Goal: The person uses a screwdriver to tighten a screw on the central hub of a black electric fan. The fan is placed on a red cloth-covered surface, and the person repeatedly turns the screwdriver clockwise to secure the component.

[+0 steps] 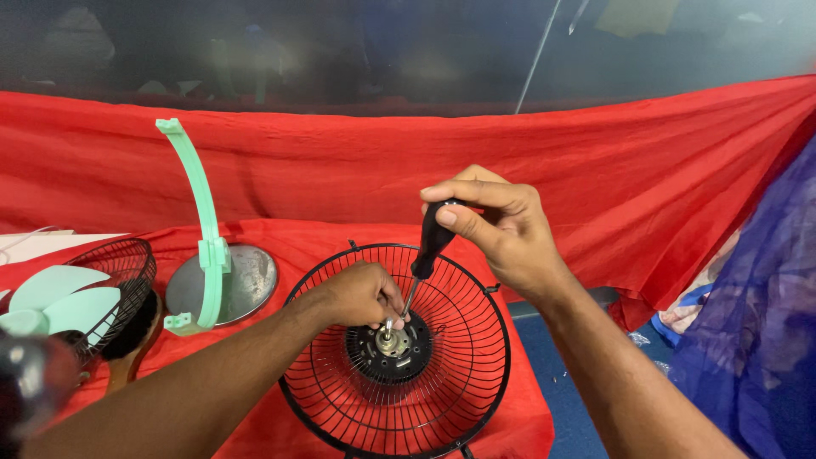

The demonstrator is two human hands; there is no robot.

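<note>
Firmly wrapped around the black handle of a screwdriver (427, 253): right hand (497, 225), thumb pressed along the grip, other fingers curled over the top, no gap left. Shaft slanting down and to the left, tip meeting the metal hub at the middle of the fan's motor (392, 344). Down at that tip, left hand (361, 293), fingertips bunched together and pinched near the shaft and hub (whether on a screw or on the shaft itself, too small to tell). Motor seated in the centre of a round black wire fan guard (459, 374), lying flat on the red cloth (357, 161) draped over the table and up behind it. Left forearm crossing over the guard's near-left rim, hiding part of the wires. Further left, well apart from the hands: a round metal base plate (246, 285) with a mint-green curved stand arm (200, 212) rising from it, a second black wire guard (127, 263) holding pale green fan blades (59, 297), and a wooden-backed brush (136, 336) just beside it. Blue netted fabric (748, 314) at the right edge.
</note>
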